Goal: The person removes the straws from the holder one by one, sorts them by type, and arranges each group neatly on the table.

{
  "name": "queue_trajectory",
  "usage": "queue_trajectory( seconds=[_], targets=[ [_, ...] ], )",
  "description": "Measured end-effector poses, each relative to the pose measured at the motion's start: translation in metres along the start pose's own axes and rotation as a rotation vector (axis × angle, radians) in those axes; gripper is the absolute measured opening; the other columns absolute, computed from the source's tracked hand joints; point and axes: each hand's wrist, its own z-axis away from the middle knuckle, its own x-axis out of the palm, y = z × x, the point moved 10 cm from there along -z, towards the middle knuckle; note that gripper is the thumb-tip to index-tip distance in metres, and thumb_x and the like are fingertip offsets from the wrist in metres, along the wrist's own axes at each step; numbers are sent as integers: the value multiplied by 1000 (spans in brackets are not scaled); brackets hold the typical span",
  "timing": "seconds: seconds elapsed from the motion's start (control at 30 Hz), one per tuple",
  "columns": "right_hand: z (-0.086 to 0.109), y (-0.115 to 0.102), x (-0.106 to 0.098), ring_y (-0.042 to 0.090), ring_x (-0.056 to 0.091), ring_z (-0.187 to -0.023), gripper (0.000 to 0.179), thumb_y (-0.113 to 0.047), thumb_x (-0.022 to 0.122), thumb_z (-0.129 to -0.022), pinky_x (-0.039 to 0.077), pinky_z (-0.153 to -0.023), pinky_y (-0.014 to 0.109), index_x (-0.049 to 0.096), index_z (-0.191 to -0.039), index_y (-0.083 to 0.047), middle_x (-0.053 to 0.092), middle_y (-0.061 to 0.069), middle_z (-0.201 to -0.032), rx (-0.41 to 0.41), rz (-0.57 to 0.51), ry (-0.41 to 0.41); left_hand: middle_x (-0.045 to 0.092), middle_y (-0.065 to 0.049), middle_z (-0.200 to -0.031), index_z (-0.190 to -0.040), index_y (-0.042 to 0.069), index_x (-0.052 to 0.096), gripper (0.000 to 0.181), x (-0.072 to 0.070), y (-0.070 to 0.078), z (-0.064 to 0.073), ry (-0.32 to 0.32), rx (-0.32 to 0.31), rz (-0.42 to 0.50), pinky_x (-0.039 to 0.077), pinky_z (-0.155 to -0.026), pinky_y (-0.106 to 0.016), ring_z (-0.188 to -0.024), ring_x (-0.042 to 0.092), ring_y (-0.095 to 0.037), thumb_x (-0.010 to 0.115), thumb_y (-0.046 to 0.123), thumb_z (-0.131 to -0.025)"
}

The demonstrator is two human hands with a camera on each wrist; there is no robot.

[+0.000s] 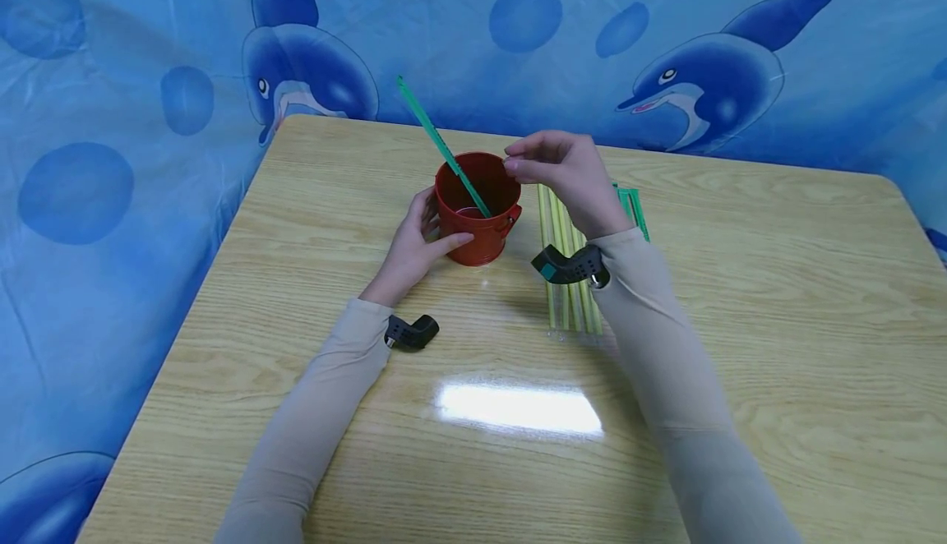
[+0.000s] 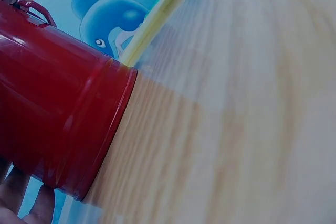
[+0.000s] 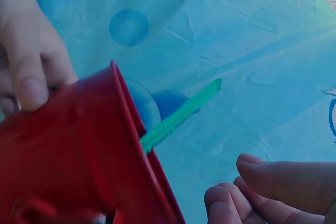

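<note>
A red metal bucket (image 1: 477, 246) stands on the table, its small side handle towards the right. My left hand (image 1: 411, 244) grips it from the left, thumb across the front and fingers round the far side. Inside the bucket leans a long, thin green stick (image 1: 432, 133) with dark print, its upper end poking out to the left. My right hand (image 1: 568, 178) hovers at the bucket's right rim, fingers loosely bent. In the right wrist view nothing shows between the right thumb and fingers (image 3: 289, 179), which are apart from the green stick.
Several long yellow sticks (image 1: 551, 297), seemingly in clear wrappers, lie side by side right of the bucket, partly under the right wrist. More green sticks (image 1: 640, 215) lie beyond them. A blue sheet with printed dolphins (image 1: 311, 67) hangs behind the wooden table (image 1: 799, 322).
</note>
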Motion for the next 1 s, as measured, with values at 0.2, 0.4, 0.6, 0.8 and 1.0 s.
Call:
queue_trajectory(
  seconds=[0.2, 0.4, 0.6, 0.8, 1.0],
  targets=[
    [-7, -8, 14, 27, 61, -88, 14, -4, 68, -85, 53, -81, 31, 69, -99, 0, 67, 9, -94, -1, -41, -15, 36, -7, -147, -146, 9, 25, 73, 1, 2, 1, -6, 5, -6, 30, -110, -32, -135, 33, -18, 68, 12, -87],
    [-15, -11, 25, 26, 62, -89, 15, -4, 68, -86, 54, -82, 33, 68, -100, 1, 67, 10, -96, -14, 5, -17, 35, -6, -147, -146, 9, 25, 73, 1, 3, 1, -9, 7, -11, 29, -110, -31, -136, 32, -16, 68, 12, -87],
    [-24, -8, 36, 28, 63, -90, 18, -6, 68, -86, 54, -83, 36, 68, -102, 4, 67, 12, -98, -16, 58, -18, 35, -6, -148, -146, 9, 24, 73, 1, 1, 2, -16, 1, -3, 29, -111, -31, -136, 31, -16, 67, 11, -88],
    [-28, -8, 44, 27, 63, -88, 17, -7, 68, -87, 54, -82, 36, 69, -101, 2, 67, 13, -98, -28, 148, -11, 35, -5, -147, -146, 10, 25, 73, 1, 2, 2, -15, 3, 3, 29, -111, -31, -136, 31, -15, 68, 11, -88],
    [-30, -13, 52, 19, 65, -84, 17, -9, 69, -87, 53, -78, 30, 70, -101, -1, 69, 12, -95, -108, 431, 13, 36, -5, -147, -146, 10, 25, 72, 1, 1, 1, -9, -5, 10, 28, -111, -30, -135, 32, -15, 68, 11, -87]
  ],
)
